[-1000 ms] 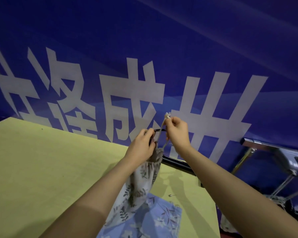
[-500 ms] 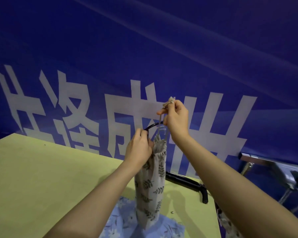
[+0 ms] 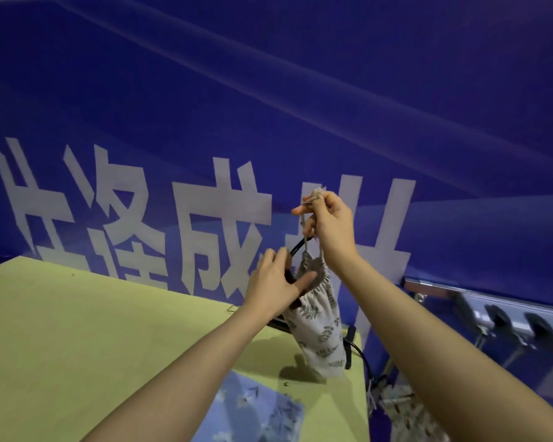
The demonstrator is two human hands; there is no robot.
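Note:
A beige drawstring pouch (image 3: 320, 330) printed with grey leaves hangs in the air above the table's far right corner. My right hand (image 3: 331, 226) pinches its drawstring (image 3: 305, 232) and holds it up, so the mouth is gathered tight. A thin black curved piece (image 3: 297, 245) sticks out of the mouth. My left hand (image 3: 276, 283) lies with straight fingers against the pouch's gathered neck, thumb across the fabric.
Below is a yellow-green table (image 3: 77, 330). A blue floral cloth (image 3: 253, 413) lies at its near edge. A black bar (image 3: 348, 349) runs along the right corner. A blue banner with large white characters (image 3: 211, 224) hangs behind. Metal racks (image 3: 492, 314) stand at right.
My right hand has pulled the drawstring higher and the pouch has risen and closed. My left hand has let go of the pouch's mouth and spread its fingers.

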